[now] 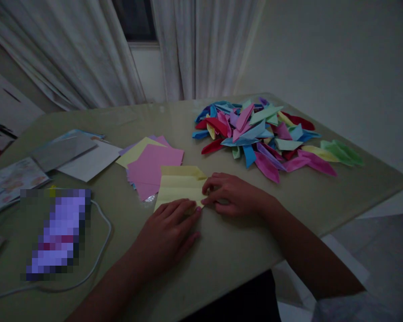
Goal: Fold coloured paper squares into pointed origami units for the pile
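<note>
A yellow sheet of paper point(177, 191) lies on the table in front of me, with crease lines across it and its far edge and right corner folded in. My left hand point(171, 230) rests palm down on its near edge, fingers stretched out over the paper. At the right edge, my right hand point(231, 194) has its fingers curled, thumb and forefinger at the near right corner. That corner is partly hidden by the fingertips. Just beyond the sheet sits a stack of coloured paper squares point(154, 165), pink on top.
Folded paper pieces point(255, 129) in many colours are heaped at the far right. A pixelated purple-lit device point(60, 232) lies at left beside a white cable point(107, 237). White sheets point(90, 161) and a printed booklet point(16, 181) lie behind it. The table edge point(366, 209) runs along the right.
</note>
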`<state>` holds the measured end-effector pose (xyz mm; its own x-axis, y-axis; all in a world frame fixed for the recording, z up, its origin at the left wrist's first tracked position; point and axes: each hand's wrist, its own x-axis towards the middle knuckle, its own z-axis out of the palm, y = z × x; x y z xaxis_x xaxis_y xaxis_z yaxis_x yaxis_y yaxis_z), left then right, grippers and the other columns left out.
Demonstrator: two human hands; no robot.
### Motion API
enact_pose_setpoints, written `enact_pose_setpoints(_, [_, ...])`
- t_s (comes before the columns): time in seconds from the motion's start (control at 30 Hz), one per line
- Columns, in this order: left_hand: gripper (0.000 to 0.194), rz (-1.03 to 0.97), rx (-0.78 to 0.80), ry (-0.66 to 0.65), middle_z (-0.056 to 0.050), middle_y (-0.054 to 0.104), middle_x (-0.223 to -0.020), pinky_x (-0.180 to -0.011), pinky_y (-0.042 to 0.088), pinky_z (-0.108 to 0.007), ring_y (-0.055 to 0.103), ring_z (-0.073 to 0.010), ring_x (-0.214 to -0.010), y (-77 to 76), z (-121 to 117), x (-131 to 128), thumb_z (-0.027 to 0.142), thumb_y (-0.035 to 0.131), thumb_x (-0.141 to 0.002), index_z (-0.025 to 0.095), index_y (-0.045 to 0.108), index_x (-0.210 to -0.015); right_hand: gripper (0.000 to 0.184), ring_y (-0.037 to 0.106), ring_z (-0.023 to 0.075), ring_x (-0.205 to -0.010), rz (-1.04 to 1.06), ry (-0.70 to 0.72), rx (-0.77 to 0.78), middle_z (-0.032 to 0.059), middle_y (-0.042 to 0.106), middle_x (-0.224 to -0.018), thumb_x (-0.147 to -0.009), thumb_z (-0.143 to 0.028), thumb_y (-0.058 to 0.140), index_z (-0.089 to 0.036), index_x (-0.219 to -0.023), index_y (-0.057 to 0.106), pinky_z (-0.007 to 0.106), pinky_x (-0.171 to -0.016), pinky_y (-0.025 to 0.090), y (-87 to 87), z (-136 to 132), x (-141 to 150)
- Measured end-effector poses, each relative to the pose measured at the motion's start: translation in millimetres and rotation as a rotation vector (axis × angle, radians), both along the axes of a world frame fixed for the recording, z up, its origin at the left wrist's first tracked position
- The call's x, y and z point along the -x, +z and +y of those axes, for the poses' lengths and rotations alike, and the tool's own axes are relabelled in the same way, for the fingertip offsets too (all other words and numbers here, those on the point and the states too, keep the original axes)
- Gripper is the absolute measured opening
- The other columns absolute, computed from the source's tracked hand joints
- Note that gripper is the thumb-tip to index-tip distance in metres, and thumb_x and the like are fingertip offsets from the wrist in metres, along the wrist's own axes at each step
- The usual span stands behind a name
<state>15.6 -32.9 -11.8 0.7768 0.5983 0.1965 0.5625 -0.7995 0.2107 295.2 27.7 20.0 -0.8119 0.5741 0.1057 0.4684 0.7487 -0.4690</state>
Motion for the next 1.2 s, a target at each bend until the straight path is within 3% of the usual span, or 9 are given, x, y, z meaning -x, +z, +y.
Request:
enact_pose_setpoints(0.2, [0.025,-0.112,0.022,0.015,-0.013,0.074,-0.137,-0.101,0.061,-0.052,0.071,-0.0319,-0.124,5.0,12.2,11.0,0.027,0.056,-0.106,0.024,0.076,-0.121,0.028,0.067,0.0253,-0.11,0.039,-0.053,0.019,0.0101,0.072,-0.122,-0.087,-0.011,0.072,-0.023,-0.109,0.086,0.041,-0.099,0.051,-1.9,0.1,-3.9])
enact_pose_setpoints(0.3, [0.027,-0.155,-0.002,0.109,-0.014,0.075,-0.135,-0.104,0.059,-0.057,0.071,-0.034,-0.123,3.5,19.9,15.7,0.026,0.059,-0.103,0.022,0.069,-0.127,0.029,0.067,0.025,-0.11,0.069,-0.096,0.029,0.0104,0.071,-0.12,-0.087,-0.009,0.071,-0.022,-0.109,0.085,0.04,-0.101,0.051,-3.0,1.9,-6.1])
enact_pose_setpoints(0.43, [0.03,-0.225,0.077,0.119,-0.013,0.078,-0.124,-0.095,0.062,-0.048,0.075,-0.0298,-0.115,-1.1,23.1,17.7,0.019,0.058,-0.098,0.022,0.061,-0.128,0.016,0.067,0.0258,-0.107,0.069,-0.198,-0.023,0.0117,0.072,-0.116,-0.093,-0.023,0.076,-0.02,-0.107,0.085,0.041,-0.099,0.051,-5.4,7.5,-9.6])
enact_pose_setpoints(0.57, [0.036,-0.2,0.039,0.136,-0.015,0.072,-0.143,-0.109,0.054,-0.057,0.064,-0.0356,-0.136,-5.4,26.5,19.8,0.024,0.064,-0.097,0.021,0.061,-0.132,0.021,0.066,0.0261,-0.104,0.048,-0.311,-0.071,0.0132,0.072,-0.113,-0.099,-0.036,0.076,-0.017,-0.102,0.084,0.04,-0.093,0.05,-11.6,13.0,-10.5])
enact_pose_setpoints(0.67, [0.03,-0.203,0.026,0.146,-0.013,0.078,-0.13,-0.1,0.059,-0.052,0.072,-0.0312,-0.122,-8.7,30.7,20.0,0.018,0.057,-0.101,0.021,0.063,-0.131,0.022,0.065,0.0256,-0.102,0.019,-0.365,-0.107,0.0129,0.072,-0.111,-0.101,-0.036,0.074,-0.016,-0.102,0.083,0.039,-0.091,0.049,-15.9,15.2,-10.0])
enact_pose_setpoints(0.8, [0.02,-0.231,0.019,0.023,-0.011,0.08,-0.125,-0.093,0.061,-0.045,0.075,-0.0262,-0.109,-11.0,30.4,14.5,0.017,0.056,-0.106,0.02,0.069,-0.12,0.017,0.064,0.0263,-0.105,-0.01,-0.406,-0.135,0.0132,0.07,-0.114,-0.098,-0.029,0.077,-0.015,-0.108,0.081,0.038,-0.092,0.047,-19.4,17.4,-10.9])
enact_pose_setpoints(0.9, [0.018,-0.225,0.0,-0.04,-0.01,0.08,-0.13,-0.093,0.062,-0.048,0.074,-0.028,-0.11,-11.2,26.9,10.0,0.018,0.058,-0.106,0.021,0.074,-0.115,0.017,0.064,0.026,-0.105,-0.011,-0.413,-0.133,0.0129,0.07,-0.114,-0.099,-0.025,0.075,-0.016,-0.112,0.079,0.038,-0.092,0.047,-21.2,18.5,-10.9])
enact_pose_setpoints(1.07, [0.031,-0.246,0.047,-0.068,-0.01,0.076,-0.14,-0.103,0.061,-0.051,0.07,-0.0294,-0.127,-10.8,23.3,7.8,0.015,0.059,-0.104,0.023,0.071,-0.131,0.015,0.064,0.0243,-0.101,-0.012,-0.351,-0.084,0.0108,0.069,-0.109,-0.104,-0.016,0.061,-0.017,-0.112,0.074,0.035,-0.088,0.047,-17.7,14.2,-5.8])
enact_pose_setpoints(1.2, [0.032,-0.229,0.089,-0.047,-0.01,0.075,-0.142,-0.106,0.061,-0.05,0.07,-0.028,-0.127,-8.3,23.1,7.9,0.013,0.057,-0.104,0.021,0.069,-0.132,0.012,0.065,0.0253,-0.108,0.052,-0.19,0.025,0.0102,0.069,-0.115,-0.096,-0.018,0.074,-0.019,-0.108,0.075,0.037,-0.094,0.05,-9.0,7.8,-1.9])
